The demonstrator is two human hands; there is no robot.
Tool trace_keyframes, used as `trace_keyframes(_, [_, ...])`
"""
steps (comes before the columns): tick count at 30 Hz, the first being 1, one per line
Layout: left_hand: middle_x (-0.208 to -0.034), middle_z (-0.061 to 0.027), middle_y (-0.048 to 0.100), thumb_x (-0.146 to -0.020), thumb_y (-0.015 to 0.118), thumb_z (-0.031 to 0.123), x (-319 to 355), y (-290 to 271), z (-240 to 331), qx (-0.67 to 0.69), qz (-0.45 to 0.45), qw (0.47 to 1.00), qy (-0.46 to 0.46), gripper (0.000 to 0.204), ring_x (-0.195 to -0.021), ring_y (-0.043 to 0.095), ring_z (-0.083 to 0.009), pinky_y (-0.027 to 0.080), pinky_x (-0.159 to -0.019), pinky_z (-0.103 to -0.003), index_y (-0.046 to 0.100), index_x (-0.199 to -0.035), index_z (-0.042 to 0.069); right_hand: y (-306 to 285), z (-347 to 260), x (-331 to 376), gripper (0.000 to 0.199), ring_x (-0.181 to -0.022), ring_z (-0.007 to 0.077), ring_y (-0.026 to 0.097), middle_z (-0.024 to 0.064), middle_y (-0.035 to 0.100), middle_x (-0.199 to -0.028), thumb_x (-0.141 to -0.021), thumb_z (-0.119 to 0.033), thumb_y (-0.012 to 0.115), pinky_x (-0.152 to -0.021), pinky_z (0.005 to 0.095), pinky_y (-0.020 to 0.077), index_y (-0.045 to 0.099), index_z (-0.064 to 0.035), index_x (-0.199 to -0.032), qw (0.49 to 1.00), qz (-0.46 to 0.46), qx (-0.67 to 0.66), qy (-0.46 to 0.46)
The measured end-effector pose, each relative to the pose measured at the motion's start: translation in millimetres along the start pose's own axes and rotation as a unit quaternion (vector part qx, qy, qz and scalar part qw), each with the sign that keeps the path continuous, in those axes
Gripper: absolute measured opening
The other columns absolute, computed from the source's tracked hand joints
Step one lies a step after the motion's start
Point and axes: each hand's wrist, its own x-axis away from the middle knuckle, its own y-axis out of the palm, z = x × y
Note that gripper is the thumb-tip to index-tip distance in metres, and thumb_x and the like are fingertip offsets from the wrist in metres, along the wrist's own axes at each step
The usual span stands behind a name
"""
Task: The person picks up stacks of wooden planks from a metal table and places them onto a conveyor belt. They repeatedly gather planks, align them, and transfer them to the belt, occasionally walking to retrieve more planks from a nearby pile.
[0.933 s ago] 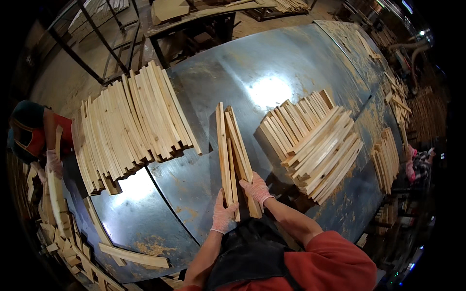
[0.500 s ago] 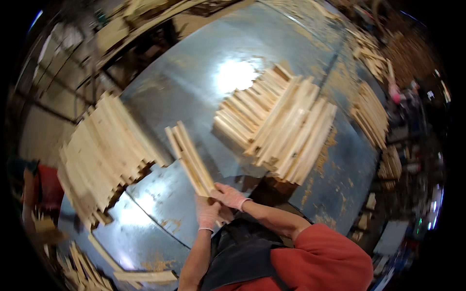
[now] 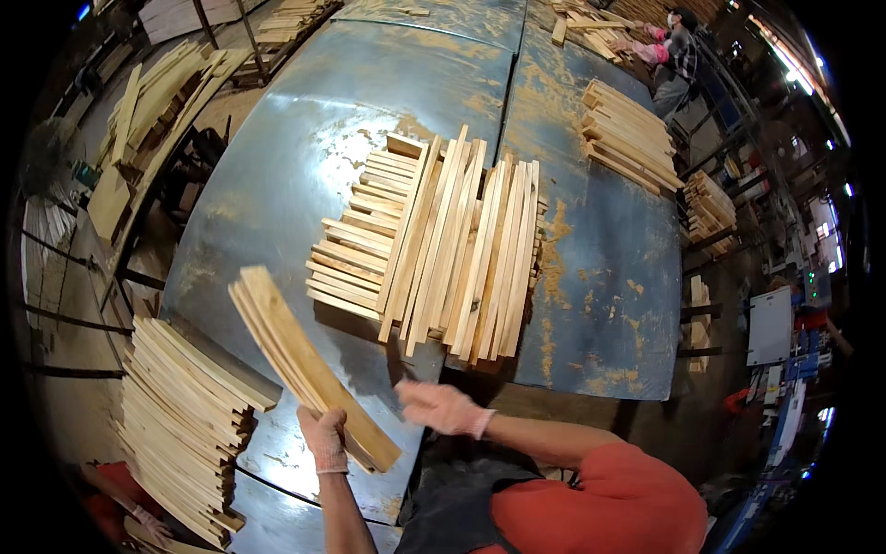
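My left hand (image 3: 325,438), in a pale pink knit glove, grips a small bundle of wooden strips (image 3: 305,369) near its lower end. The bundle slants up and away to the left above the metal table. My right hand (image 3: 445,407), gloved alike, is off the wood with its fingers stretched toward the left. Just beyond it lies a large stack of wooden strips (image 3: 452,249), some running lengthwise and others crosswise. Left of my left hand, another stack of strips (image 3: 180,420) lies at the table's left side.
The metal table (image 3: 609,305) carries sawdust patches. Further strip stacks (image 3: 632,134) lie at the far right, near a co-worker (image 3: 678,60) in pink gloves. A second co-worker's hand (image 3: 152,526) shows at lower left. Lumber sits on a rack (image 3: 157,120) at upper left.
My right hand has let go of the strips and moved right. My left hand has moved left and down, still holding the bundle. The view has swung right.
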Motion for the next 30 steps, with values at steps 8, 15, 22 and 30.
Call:
trace_keyframes(8, [-0.101, -0.0196, 0.07, -0.072, 0.082, 0.014, -120.3, 128.8, 153.0, -0.343, -0.11, 0.907, 0.217, 0.054, -0.092, 0.072, -0.033, 0.059, -0.087, -0.044, 0.059, -0.117, -0.005, -204.0, 8.4, -5.7, 0.08, -0.15, 0.0434, 0.049, 0.0326, 0.053, -0.158, -0.098, -0.04, 0.075, -0.126, 0.0479, 0.0381, 0.048, 0.0072, -0.157, 0.832, 0.522, 0.167, 0.078])
trace_keyframes(15, [-0.122, -0.0254, 0.073, -0.075, 0.096, 0.037, -183.3, 250.0, 152.7, -0.456, -0.231, 0.84, 0.181, 0.083, -0.112, 0.072, -0.0376, 0.055, -0.103, -0.046, 0.059, -0.135, -0.006, -207.6, 76.6, -45.0, 0.089, -0.145, 0.0474, 0.052, 0.0326, 0.056, -0.154, -0.1, -0.057, 0.07, -0.124, 0.0479, 0.039, 0.048, 0.008, -0.157, 0.829, 0.474, 0.145, 0.257])
trace_keyframes(22, [-0.144, -0.0225, 0.067, -0.074, 0.084, 0.057, -180.7, 258.7, 140.0, -0.543, -0.187, 0.811, 0.11, 0.095, -0.132, 0.065, -0.0405, 0.054, -0.111, -0.049, 0.058, -0.149, 0.006, -232.3, 178.2, -36.3, 0.05, -0.149, 0.03, 0.051, 0.0176, 0.051, -0.165, -0.109, -0.018, 0.049, -0.129, 0.0407, 0.0336, 0.049, -0.0034, -0.157, 0.739, 0.261, 0.602, 0.152])
trace_keyframes(30, [-0.164, -0.026, 0.047, -0.1, 0.064, 0.052, -84.4, 179.2, 77.5, -0.458, -0.035, 0.843, 0.28, 0.085, -0.155, 0.041, -0.0383, 0.033, -0.128, -0.046, 0.038, -0.165, 0.005, -251.9, 108.1, -49.0, 0.066, -0.152, 0.0352, 0.045, 0.0213, 0.043, -0.167, -0.107, -0.013, 0.061, -0.127, 0.0437, 0.0376, 0.035, -0.0015, -0.166, 0.855, 0.391, 0.315, 0.13])
